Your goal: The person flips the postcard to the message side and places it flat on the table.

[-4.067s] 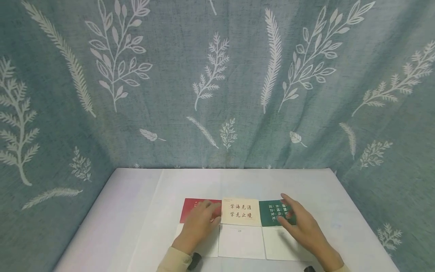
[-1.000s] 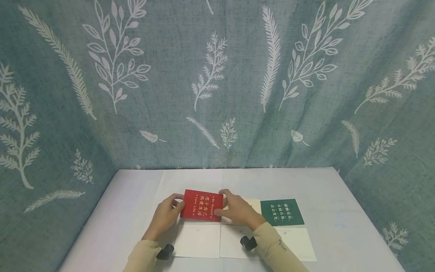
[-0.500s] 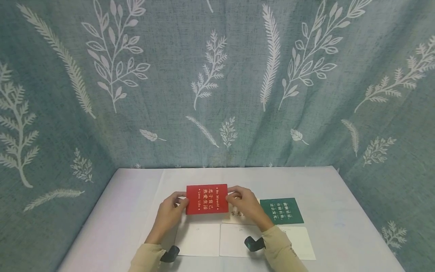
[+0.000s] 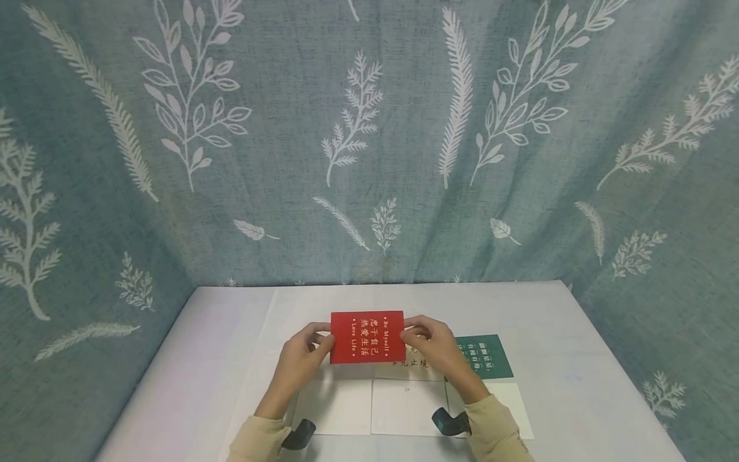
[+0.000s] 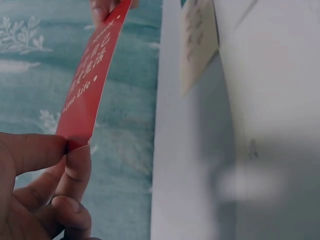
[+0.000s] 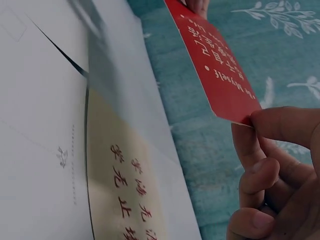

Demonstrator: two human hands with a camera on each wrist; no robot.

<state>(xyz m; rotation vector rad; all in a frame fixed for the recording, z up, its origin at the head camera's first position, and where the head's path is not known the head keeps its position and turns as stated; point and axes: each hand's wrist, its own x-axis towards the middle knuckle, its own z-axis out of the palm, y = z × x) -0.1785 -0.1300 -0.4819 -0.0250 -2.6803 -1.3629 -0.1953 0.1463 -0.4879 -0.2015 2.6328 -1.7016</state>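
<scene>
A red postcard (image 4: pixel 346 337) with pale lettering is raised over the table, its printed face toward the head camera. My left hand (image 4: pixel 298 360) pinches its left edge between thumb and forefinger, as the left wrist view shows on the card's near end (image 5: pixel 82 117). At the opposite edge my right hand (image 4: pixel 440 351) pinches it the same way; the right wrist view has the card (image 6: pixel 220 75) above the thumb tip. Behind and below lies a cream card (image 4: pixel 424 372) with brown characters, partly covered by the red one. A green card (image 4: pixel 493 356) lies to its right.
In front of the coloured cards is a row of white cards: one at left (image 4: pixel 337 407), one in the middle (image 4: pixel 398 417) and one at right (image 4: pixel 510 401). The white table (image 4: pixel 231 333) ends at a patterned blue-green curtain (image 4: pixel 288 160).
The red card, flat on the table at first, has been picked up, with both hands now at its edges. Over the last second it rose, levelled out and shifted right.
</scene>
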